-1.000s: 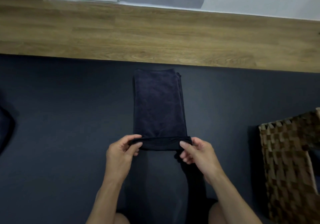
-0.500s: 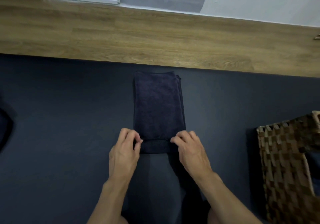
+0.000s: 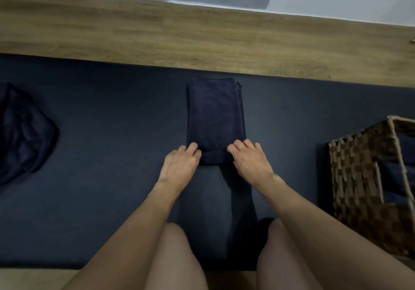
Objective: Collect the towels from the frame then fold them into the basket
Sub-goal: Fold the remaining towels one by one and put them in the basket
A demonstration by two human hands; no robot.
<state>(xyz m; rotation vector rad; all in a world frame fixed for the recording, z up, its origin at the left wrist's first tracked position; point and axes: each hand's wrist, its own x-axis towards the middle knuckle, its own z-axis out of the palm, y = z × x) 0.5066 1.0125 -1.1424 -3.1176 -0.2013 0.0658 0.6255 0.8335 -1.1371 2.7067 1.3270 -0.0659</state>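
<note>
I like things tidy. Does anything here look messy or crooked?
On the folded navy terry towel, lower layers peek out along the right edge. A crumpled dark cloth heap lies unfolded at far left.

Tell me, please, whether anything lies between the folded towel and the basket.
Nothing visible does: only bare mat lies between the towel and the basket to its right.

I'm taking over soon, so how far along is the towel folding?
Done: dark cloth, probably finished towels, lies inside the wicker basket. In hand: the left hand and right hand hold the near end of a folded towel on the dark mat, not yet in the basket. Left: a crumpled dark pile at the mat's left edge waits unfolded.
</note>
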